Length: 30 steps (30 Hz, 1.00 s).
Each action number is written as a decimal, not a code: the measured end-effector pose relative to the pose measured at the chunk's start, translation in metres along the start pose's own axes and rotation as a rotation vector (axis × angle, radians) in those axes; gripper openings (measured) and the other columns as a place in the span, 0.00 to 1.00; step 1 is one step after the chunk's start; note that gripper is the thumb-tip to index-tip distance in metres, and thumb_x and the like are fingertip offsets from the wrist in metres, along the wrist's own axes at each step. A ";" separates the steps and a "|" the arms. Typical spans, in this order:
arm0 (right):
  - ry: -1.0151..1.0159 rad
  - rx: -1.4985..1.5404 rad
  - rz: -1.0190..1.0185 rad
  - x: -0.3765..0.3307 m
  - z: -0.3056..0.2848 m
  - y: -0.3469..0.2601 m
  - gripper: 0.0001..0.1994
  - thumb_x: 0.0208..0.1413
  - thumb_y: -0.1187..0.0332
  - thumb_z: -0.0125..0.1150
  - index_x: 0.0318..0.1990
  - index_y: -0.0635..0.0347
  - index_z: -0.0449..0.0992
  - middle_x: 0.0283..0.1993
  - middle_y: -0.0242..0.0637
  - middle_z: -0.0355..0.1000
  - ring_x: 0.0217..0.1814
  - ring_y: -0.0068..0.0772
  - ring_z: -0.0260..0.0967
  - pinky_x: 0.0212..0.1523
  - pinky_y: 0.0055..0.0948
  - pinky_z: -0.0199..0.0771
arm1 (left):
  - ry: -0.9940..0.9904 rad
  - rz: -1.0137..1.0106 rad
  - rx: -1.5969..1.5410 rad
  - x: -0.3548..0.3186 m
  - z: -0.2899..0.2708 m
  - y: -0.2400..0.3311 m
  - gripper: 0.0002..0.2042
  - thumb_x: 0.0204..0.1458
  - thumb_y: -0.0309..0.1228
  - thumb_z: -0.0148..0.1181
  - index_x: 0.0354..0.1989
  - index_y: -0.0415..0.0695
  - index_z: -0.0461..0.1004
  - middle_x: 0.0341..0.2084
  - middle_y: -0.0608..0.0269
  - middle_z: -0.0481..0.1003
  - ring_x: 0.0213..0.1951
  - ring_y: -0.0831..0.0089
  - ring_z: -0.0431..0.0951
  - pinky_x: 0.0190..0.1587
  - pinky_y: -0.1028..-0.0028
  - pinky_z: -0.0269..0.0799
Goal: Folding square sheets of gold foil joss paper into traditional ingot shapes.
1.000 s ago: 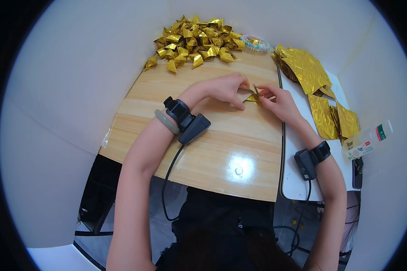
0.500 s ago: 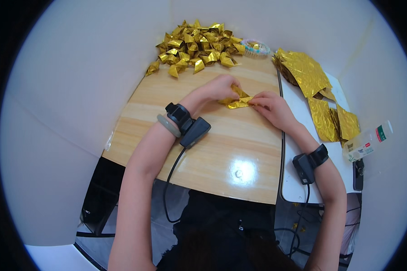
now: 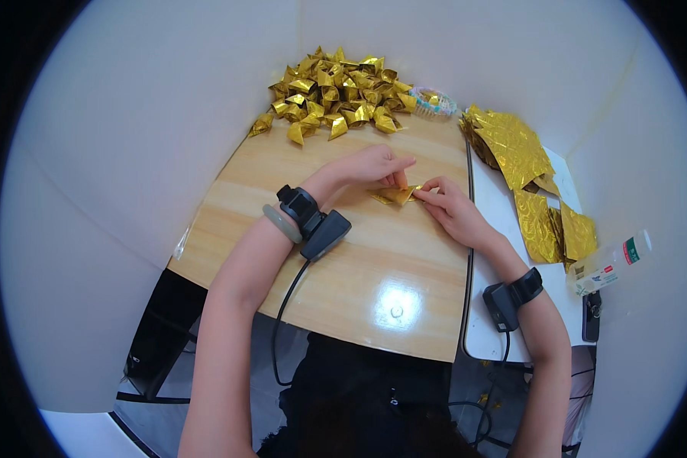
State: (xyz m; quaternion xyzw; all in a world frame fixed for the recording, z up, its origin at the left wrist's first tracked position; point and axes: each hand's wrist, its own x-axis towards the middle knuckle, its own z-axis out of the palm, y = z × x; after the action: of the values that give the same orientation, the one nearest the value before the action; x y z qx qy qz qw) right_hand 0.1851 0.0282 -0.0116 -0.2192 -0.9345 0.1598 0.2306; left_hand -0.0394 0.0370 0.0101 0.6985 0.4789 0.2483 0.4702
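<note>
You are partway through folding one small gold foil piece (image 3: 395, 195), which lies on the wooden surface (image 3: 343, 252) between your two hands, near its far right edge. Your left hand (image 3: 370, 166) reaches in from the left, its fingers (image 3: 399, 177) closed down in a pinch on the piece's upper edge. Your right hand (image 3: 449, 208) meets it from the right, fingertips pinched on the right end of the same piece. The fold looks unfinished, so the next move probably calls for pressing a crease flat while one hand keeps the foil from sliding.

Counting what shows: one piece in hand; one heap of finished folded gold shapes (image 3: 336, 95) at the far edge, too many and too overlapped to count; one loose stack of flat gold sheets (image 3: 523, 164) on the white side table (image 3: 487, 343) at your right, also uncountable; one clear plastic bottle (image 3: 609, 263) beside them; one wrist device on each arm, two in all.
</note>
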 end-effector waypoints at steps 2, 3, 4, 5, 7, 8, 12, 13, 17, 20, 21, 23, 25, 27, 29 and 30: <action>-0.001 -0.087 -0.034 -0.001 -0.002 -0.004 0.13 0.51 0.73 0.49 0.46 0.60 0.69 0.44 0.42 0.62 0.47 0.42 0.59 0.47 0.33 0.61 | 0.020 0.006 -0.005 0.002 0.004 -0.001 0.09 0.41 0.33 0.59 0.26 0.40 0.78 0.23 0.62 0.76 0.26 0.78 0.73 0.30 0.78 0.69; -0.002 -0.171 -0.073 -0.001 -0.002 -0.006 0.14 0.51 0.73 0.49 0.46 0.60 0.68 0.44 0.42 0.61 0.47 0.43 0.58 0.48 0.33 0.61 | -0.006 0.049 0.176 0.002 0.003 -0.001 0.09 0.42 0.32 0.59 0.28 0.39 0.76 0.24 0.63 0.75 0.27 0.78 0.72 0.30 0.79 0.68; 0.000 -0.173 -0.075 0.000 -0.002 -0.009 0.14 0.51 0.73 0.49 0.46 0.60 0.68 0.44 0.42 0.61 0.47 0.43 0.58 0.48 0.33 0.61 | -0.025 0.090 0.359 0.002 0.001 -0.002 0.09 0.42 0.30 0.60 0.30 0.38 0.75 0.25 0.64 0.74 0.28 0.79 0.72 0.31 0.80 0.67; -0.038 -0.217 -0.068 0.002 0.000 -0.012 0.14 0.51 0.73 0.48 0.47 0.61 0.68 0.45 0.43 0.61 0.47 0.44 0.58 0.48 0.34 0.61 | -0.023 0.092 0.361 0.004 0.002 -0.005 0.09 0.42 0.30 0.60 0.30 0.38 0.75 0.25 0.64 0.74 0.28 0.79 0.72 0.31 0.80 0.67; -0.050 -0.286 -0.071 0.001 0.000 -0.011 0.14 0.51 0.72 0.49 0.46 0.63 0.68 0.45 0.43 0.61 0.47 0.44 0.58 0.48 0.34 0.61 | 0.050 0.195 0.361 0.004 0.007 -0.009 0.09 0.40 0.26 0.60 0.31 0.38 0.73 0.22 0.66 0.72 0.26 0.79 0.70 0.29 0.80 0.67; -0.048 -0.283 -0.067 -0.002 0.001 -0.004 0.14 0.51 0.72 0.49 0.46 0.63 0.68 0.45 0.43 0.61 0.47 0.44 0.58 0.48 0.34 0.61 | 0.045 0.194 0.362 0.005 0.010 -0.008 0.09 0.40 0.26 0.60 0.31 0.38 0.73 0.22 0.66 0.72 0.26 0.79 0.70 0.29 0.80 0.67; 0.116 0.298 0.283 0.000 -0.001 0.003 0.12 0.49 0.71 0.53 0.42 0.63 0.70 0.41 0.42 0.64 0.46 0.42 0.59 0.47 0.31 0.61 | 0.055 0.133 0.427 0.011 0.014 -0.004 0.13 0.38 0.24 0.60 0.35 0.39 0.72 0.23 0.64 0.72 0.28 0.76 0.71 0.31 0.77 0.68; 0.167 0.009 0.235 -0.002 0.000 0.003 0.11 0.48 0.70 0.54 0.40 0.63 0.70 0.40 0.42 0.64 0.45 0.41 0.60 0.46 0.30 0.62 | 0.070 0.159 0.476 0.009 0.017 -0.007 0.14 0.38 0.24 0.61 0.37 0.39 0.72 0.24 0.63 0.72 0.28 0.76 0.71 0.32 0.76 0.68; 0.191 -0.196 0.174 0.000 0.006 0.008 0.09 0.46 0.71 0.58 0.35 0.63 0.69 0.38 0.41 0.66 0.39 0.33 0.65 0.39 0.27 0.66 | 0.137 0.256 0.420 0.006 0.016 -0.006 0.14 0.36 0.28 0.61 0.35 0.42 0.74 0.25 0.61 0.74 0.31 0.68 0.74 0.34 0.72 0.69; 0.160 0.384 0.410 0.001 0.008 0.013 0.10 0.46 0.74 0.59 0.36 0.63 0.67 0.36 0.38 0.65 0.33 0.27 0.67 0.35 0.23 0.68 | 0.088 0.209 0.427 0.003 0.016 0.002 0.13 0.37 0.27 0.61 0.36 0.42 0.74 0.26 0.60 0.74 0.30 0.68 0.74 0.34 0.72 0.69; 0.162 0.384 0.416 0.001 0.009 0.013 0.10 0.46 0.74 0.59 0.36 0.63 0.67 0.36 0.38 0.65 0.33 0.27 0.67 0.35 0.23 0.68 | 0.039 0.230 0.425 0.003 0.017 0.006 0.13 0.38 0.27 0.61 0.36 0.42 0.74 0.26 0.61 0.74 0.30 0.69 0.73 0.34 0.73 0.69; 0.255 0.798 0.401 0.005 0.008 0.005 0.12 0.46 0.76 0.58 0.39 0.62 0.65 0.34 0.33 0.65 0.33 0.21 0.67 0.33 0.18 0.68 | -0.006 0.243 0.430 0.003 0.015 0.005 0.13 0.38 0.27 0.61 0.35 0.42 0.74 0.26 0.61 0.74 0.29 0.70 0.73 0.33 0.74 0.68; 0.294 0.773 0.397 0.009 0.004 -0.006 0.14 0.46 0.77 0.58 0.41 0.63 0.64 0.35 0.33 0.65 0.33 0.20 0.67 0.32 0.17 0.68 | 0.013 0.272 0.315 0.002 0.016 0.005 0.11 0.43 0.26 0.58 0.37 0.42 0.71 0.27 0.68 0.71 0.27 0.79 0.69 0.31 0.79 0.66; 0.338 0.752 0.400 0.008 0.003 -0.009 0.15 0.46 0.77 0.57 0.42 0.63 0.63 0.35 0.32 0.65 0.33 0.19 0.67 0.32 0.17 0.68 | -0.023 0.273 0.197 0.000 0.016 0.004 0.10 0.43 0.26 0.58 0.36 0.42 0.71 0.27 0.68 0.71 0.28 0.80 0.69 0.32 0.79 0.66; 0.338 0.673 0.379 0.007 -0.001 -0.007 0.16 0.46 0.77 0.57 0.43 0.64 0.62 0.38 0.34 0.64 0.33 0.19 0.67 0.32 0.17 0.69 | -0.060 0.281 0.082 0.001 0.017 0.010 0.09 0.44 0.25 0.58 0.35 0.41 0.70 0.28 0.69 0.71 0.28 0.81 0.69 0.32 0.79 0.66; 0.349 0.676 0.383 0.007 -0.003 -0.007 0.16 0.46 0.77 0.57 0.43 0.64 0.62 0.38 0.34 0.64 0.33 0.19 0.67 0.32 0.17 0.69 | -0.087 0.310 0.023 0.001 0.019 0.011 0.09 0.44 0.25 0.57 0.35 0.41 0.70 0.28 0.68 0.71 0.29 0.81 0.70 0.34 0.79 0.66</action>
State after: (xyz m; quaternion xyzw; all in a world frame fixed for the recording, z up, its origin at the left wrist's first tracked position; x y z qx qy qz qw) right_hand 0.1791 0.0261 -0.0037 -0.3248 -0.7188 0.4576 0.4104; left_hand -0.0188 0.0290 0.0119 0.7795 0.3474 0.2819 0.4384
